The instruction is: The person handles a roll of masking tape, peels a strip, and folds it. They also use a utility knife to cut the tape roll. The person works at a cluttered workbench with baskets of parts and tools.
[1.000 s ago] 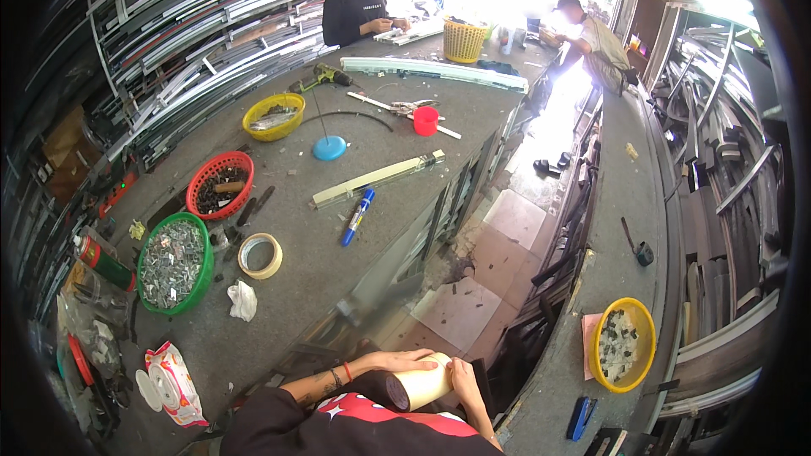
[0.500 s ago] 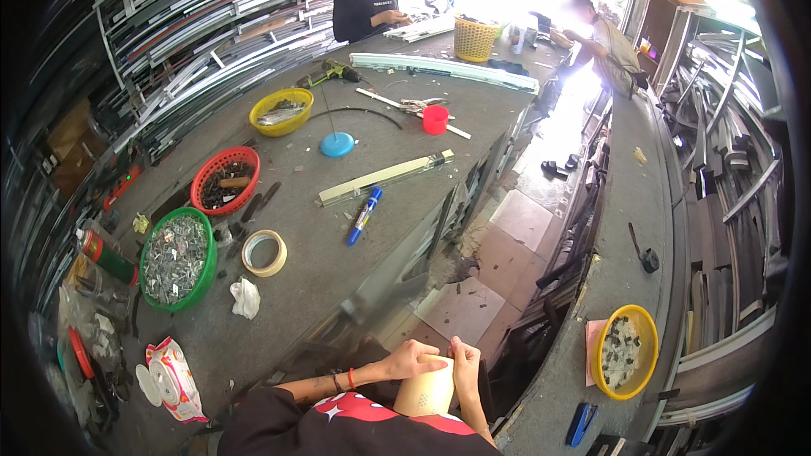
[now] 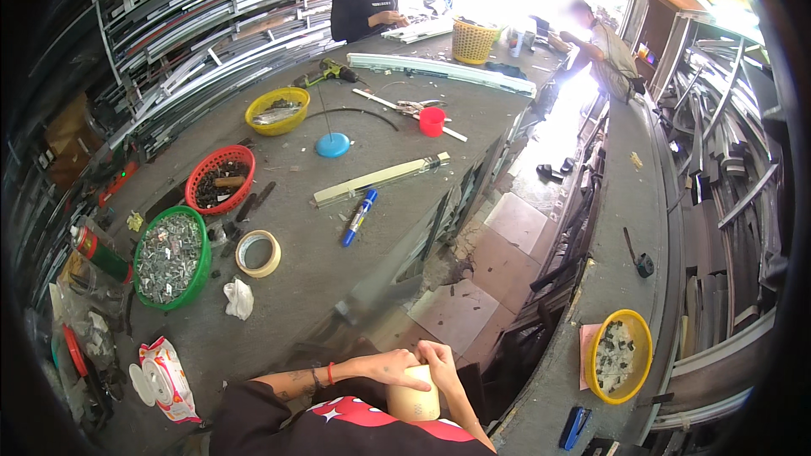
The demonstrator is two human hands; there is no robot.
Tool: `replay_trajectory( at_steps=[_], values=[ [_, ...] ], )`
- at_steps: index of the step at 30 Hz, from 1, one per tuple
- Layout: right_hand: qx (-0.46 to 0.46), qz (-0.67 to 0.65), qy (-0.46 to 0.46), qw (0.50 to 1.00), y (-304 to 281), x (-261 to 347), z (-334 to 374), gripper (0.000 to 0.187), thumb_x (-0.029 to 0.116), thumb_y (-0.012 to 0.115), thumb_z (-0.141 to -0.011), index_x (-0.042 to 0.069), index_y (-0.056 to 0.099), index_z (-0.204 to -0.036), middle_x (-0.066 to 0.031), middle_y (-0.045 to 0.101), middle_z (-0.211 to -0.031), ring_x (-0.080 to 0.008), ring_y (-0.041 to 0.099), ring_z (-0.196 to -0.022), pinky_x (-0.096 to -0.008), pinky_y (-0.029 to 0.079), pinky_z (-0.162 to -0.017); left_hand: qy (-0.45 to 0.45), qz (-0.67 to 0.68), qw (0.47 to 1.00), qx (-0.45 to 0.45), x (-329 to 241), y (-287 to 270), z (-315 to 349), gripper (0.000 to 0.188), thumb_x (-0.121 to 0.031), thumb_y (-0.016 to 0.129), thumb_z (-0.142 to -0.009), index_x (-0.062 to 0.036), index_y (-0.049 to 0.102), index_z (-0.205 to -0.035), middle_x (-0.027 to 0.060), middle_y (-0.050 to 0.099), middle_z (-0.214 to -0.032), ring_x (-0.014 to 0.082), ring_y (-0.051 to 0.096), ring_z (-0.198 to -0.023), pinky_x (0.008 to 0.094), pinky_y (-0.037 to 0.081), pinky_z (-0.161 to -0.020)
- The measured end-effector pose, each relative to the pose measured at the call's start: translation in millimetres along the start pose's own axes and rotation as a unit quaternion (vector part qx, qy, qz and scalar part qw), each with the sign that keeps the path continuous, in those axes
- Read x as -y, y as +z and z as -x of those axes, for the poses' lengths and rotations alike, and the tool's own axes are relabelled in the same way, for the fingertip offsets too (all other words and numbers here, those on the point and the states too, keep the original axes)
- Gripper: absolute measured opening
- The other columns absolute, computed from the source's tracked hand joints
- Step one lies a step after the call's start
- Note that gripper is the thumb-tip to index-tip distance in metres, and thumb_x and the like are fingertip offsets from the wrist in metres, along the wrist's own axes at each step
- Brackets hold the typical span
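A pale yellow, wide roll (image 3: 413, 404) with faint printing sits low against my body, between my two hands. My left hand (image 3: 390, 367) reaches across its top from the left, fingers closed on its upper edge. Beside it, my right hand (image 3: 437, 362) is bent closed at the roll's upper right edge, touching or nearly touching the left fingers. What is pinched between the fingertips is hidden. On the grey workbench (image 3: 312, 262) to the left lie a roll of masking tape (image 3: 247, 263), a crumpled white tissue (image 3: 239, 298) and a blue marker (image 3: 360, 218).
Green (image 3: 208, 266), red (image 3: 247, 198) and yellow (image 3: 274, 128) baskets of small parts line the left bench. A yellow basket (image 3: 597, 370), stapler (image 3: 575, 428) and tape measure (image 3: 645, 265) lie on the right ledge. Two people (image 3: 359, 13) work at the far end.
My hands have shifted slightly left and down. The pale roll has turned and now looks shorter, its rounded side showing. The whole view has moved a little.
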State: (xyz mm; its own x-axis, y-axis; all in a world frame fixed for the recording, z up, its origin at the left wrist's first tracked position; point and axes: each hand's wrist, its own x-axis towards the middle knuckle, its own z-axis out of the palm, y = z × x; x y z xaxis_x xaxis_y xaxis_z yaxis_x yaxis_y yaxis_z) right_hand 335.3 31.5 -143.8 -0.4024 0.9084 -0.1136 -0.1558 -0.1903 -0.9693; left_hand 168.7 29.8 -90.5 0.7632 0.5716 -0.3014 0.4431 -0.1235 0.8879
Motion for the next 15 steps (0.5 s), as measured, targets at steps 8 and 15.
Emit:
replay_trajectory(
  at_steps=[8,15],
  values=[
    [0.032,-0.047,-0.014,0.998,6.0,-0.3,3.7,0.021,0.021,0.05,-0.094,0.001,0.056,-0.093,-0.0006,0.055,-0.081,-0.0055,0.048,-0.073,-0.0217,0.04,-0.065,-0.03,0.061,0.995,0.069,0.0,-7.1,3.2,0.07,-0.06,0.053,-0.083,0.0094,0.061,-0.085,0.0159,0.062,-0.073,0.0238,0.059,-0.072,0.0355,0.045,-0.066],
    [0.116,0.033,0.066,0.991,-16.7,-0.4,14.3,0.044,0.024,0.052,-0.092,0.002,0.041,-0.129,-0.0133,0.048,-0.126,-0.0201,0.045,-0.117,-0.0308,0.035,-0.099,-0.054,0.111,0.987,-0.106,-0.8,6.0,1.4,0.052,-0.048,0.062,-0.083,0.0026,0.062,-0.094,0.0151,0.064,-0.081,0.0231,0.06,-0.081,0.0353,0.045,-0.075]
  ],
)
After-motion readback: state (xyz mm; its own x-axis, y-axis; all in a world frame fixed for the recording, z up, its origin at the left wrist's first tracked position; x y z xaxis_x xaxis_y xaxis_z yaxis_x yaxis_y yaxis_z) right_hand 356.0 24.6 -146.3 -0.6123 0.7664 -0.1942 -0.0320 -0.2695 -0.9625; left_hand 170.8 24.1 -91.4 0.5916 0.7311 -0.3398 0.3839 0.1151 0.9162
